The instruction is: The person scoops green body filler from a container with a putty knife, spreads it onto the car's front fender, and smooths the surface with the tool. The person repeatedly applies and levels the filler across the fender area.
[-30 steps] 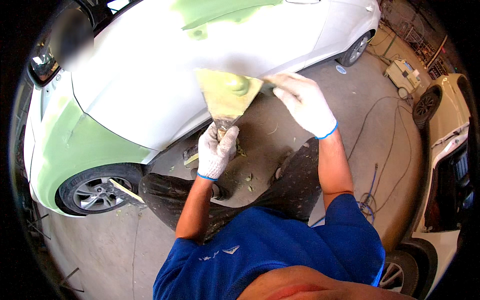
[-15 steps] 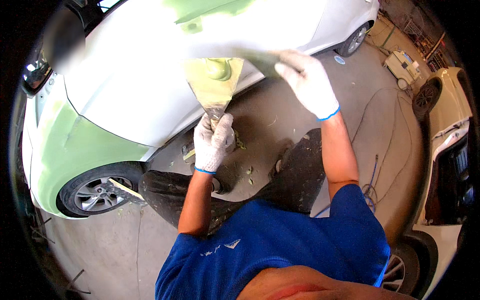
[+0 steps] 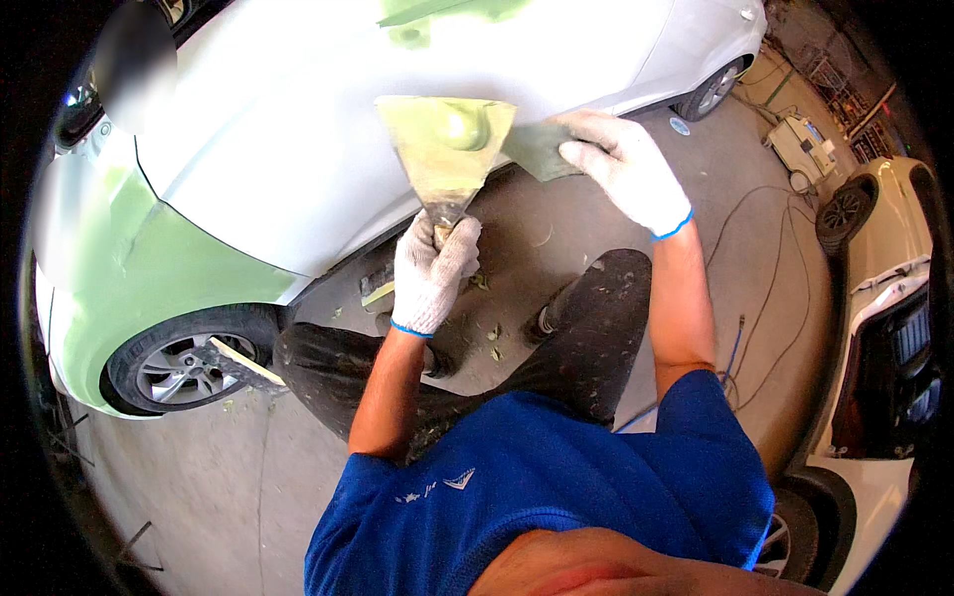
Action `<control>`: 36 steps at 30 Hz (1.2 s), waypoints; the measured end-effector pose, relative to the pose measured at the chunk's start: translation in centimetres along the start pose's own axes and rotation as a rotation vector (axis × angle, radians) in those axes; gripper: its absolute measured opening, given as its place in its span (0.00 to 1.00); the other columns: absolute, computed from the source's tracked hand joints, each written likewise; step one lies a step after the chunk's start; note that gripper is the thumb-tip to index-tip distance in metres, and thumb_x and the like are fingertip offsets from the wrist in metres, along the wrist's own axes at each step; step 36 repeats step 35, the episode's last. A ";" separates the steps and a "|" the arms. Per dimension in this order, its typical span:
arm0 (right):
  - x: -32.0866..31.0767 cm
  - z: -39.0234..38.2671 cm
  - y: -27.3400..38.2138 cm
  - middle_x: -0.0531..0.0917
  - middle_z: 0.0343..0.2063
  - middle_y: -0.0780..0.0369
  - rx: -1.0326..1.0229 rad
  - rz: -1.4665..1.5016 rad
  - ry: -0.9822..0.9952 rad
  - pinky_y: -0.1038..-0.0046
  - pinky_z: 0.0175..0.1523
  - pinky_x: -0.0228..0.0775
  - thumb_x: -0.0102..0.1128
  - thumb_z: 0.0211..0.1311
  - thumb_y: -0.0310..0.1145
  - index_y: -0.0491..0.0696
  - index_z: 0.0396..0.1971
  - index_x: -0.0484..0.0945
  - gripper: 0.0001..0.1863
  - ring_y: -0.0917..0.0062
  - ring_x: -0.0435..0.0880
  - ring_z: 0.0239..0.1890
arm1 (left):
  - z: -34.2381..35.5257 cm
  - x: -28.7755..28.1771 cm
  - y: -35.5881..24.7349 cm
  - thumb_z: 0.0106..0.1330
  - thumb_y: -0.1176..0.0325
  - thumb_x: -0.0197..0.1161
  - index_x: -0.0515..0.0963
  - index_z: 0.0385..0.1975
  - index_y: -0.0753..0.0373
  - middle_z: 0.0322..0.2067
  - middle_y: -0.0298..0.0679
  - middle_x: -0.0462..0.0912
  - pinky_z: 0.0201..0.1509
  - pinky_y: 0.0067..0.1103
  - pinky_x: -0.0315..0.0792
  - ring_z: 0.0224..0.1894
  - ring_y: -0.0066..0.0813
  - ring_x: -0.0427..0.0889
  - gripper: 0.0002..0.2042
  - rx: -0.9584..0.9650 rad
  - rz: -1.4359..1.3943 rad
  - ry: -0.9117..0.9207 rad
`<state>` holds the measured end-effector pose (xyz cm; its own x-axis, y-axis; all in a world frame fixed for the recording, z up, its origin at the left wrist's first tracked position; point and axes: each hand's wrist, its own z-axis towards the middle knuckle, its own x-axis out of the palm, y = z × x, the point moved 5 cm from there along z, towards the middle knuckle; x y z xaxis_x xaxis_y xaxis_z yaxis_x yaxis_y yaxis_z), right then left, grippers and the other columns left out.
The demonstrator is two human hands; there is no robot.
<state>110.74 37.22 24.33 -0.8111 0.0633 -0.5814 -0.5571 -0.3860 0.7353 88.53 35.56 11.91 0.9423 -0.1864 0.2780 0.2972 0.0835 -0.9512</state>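
My left hand (image 3: 433,273), in a white knit glove with a blue cuff, is closed round the handle of a wide putty knife (image 3: 442,164). A glossy mound of yellow-green putty (image 3: 462,126) lies on the blade. My right hand (image 3: 631,169), gloved alike, pinches a thin grey-green flat spreader (image 3: 542,149) between thumb and fingers. The spreader's left edge is close beside the putty knife's blade; I cannot tell whether they touch. Beyond both hands stands a white car (image 3: 268,169), with pale green filler patches on its door (image 3: 437,20) and front fender (image 3: 189,258).
A sanding block-like tool (image 3: 238,366) leans by the front wheel (image 3: 179,377). Another flat tool (image 3: 378,286) lies under the car's sill. Putty scraps (image 3: 496,343) dot the floor. To the right are cables (image 3: 770,288), a wheeled machine (image 3: 803,147) and a second car (image 3: 884,298).
The putty knife and my left hand have moved slightly right. My right hand has come lower and right, and its spreader, blurred before, now shows more sharply. The whole view has shifted a little.
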 end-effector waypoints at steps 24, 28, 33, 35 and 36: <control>8.9 8.6 -11.6 0.80 0.37 0.64 0.376 1.133 0.095 0.82 0.34 0.70 0.51 0.73 0.42 0.42 0.60 0.71 0.23 0.84 0.75 0.30 | 9.8 -1.5 4.1 0.69 0.64 0.63 0.73 0.30 0.60 0.20 0.28 0.73 0.20 0.13 0.63 0.18 0.14 0.68 0.09 -0.443 0.160 0.364; 5.3 8.0 -14.2 0.81 0.41 0.61 0.365 0.793 0.163 0.79 0.40 0.73 0.59 0.68 0.41 0.39 0.61 0.70 0.28 0.81 0.78 0.34 | 10.4 -0.9 0.9 0.69 0.63 0.61 0.73 0.30 0.60 0.19 0.28 0.73 0.20 0.14 0.65 0.17 0.15 0.70 0.09 -0.469 0.037 0.099; -9.5 13.5 -17.9 0.80 0.51 0.54 0.175 0.153 -0.513 0.70 0.59 0.70 0.60 0.66 0.38 0.34 0.55 0.74 0.25 0.74 0.77 0.53 | 9.9 -2.3 1.0 0.69 0.66 0.59 0.72 0.33 0.62 0.20 0.32 0.75 0.23 0.16 0.68 0.19 0.17 0.73 0.07 -0.480 0.157 0.222; -14.2 17.4 -12.0 0.80 0.48 0.55 -0.148 -0.245 -0.578 0.65 0.60 0.67 0.51 0.68 0.33 0.43 0.58 0.74 0.21 0.64 0.78 0.54 | 9.2 -2.1 1.5 0.69 0.66 0.60 0.72 0.32 0.62 0.20 0.32 0.75 0.23 0.16 0.68 0.19 0.18 0.74 0.07 -0.491 0.149 0.288; -14.2 17.4 -12.0 0.80 0.48 0.55 -0.148 -0.245 -0.578 0.65 0.60 0.67 0.51 0.68 0.33 0.43 0.58 0.74 0.21 0.64 0.78 0.54 | 9.2 -2.1 1.5 0.69 0.66 0.60 0.72 0.32 0.62 0.20 0.32 0.75 0.23 0.16 0.68 0.19 0.18 0.74 0.07 -0.491 0.149 0.288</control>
